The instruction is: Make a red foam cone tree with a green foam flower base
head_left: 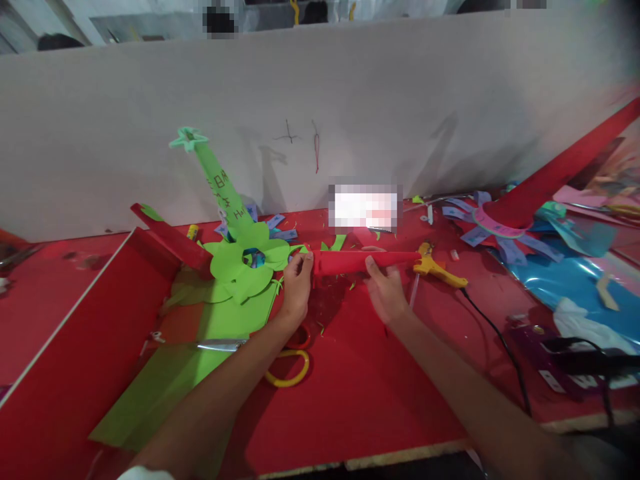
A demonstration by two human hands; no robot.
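The left forearm (pixel 230 383) is hiding part of the scissors (pixel 220 345). Fingers of the right hand (pixel 386 293) are hiding behind the red tube (pixel 344 263). Pixelation is masking a bright patch (pixel 364 207). A red cone (pixel 570 167) is running off the right edge.

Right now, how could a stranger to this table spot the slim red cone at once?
Find the red table before the pale panel, then look near its middle. There the left hand and right hand hold the slim red cone almost level. The larger red cone at the right slants upward from purple strips; this one is in both hands.
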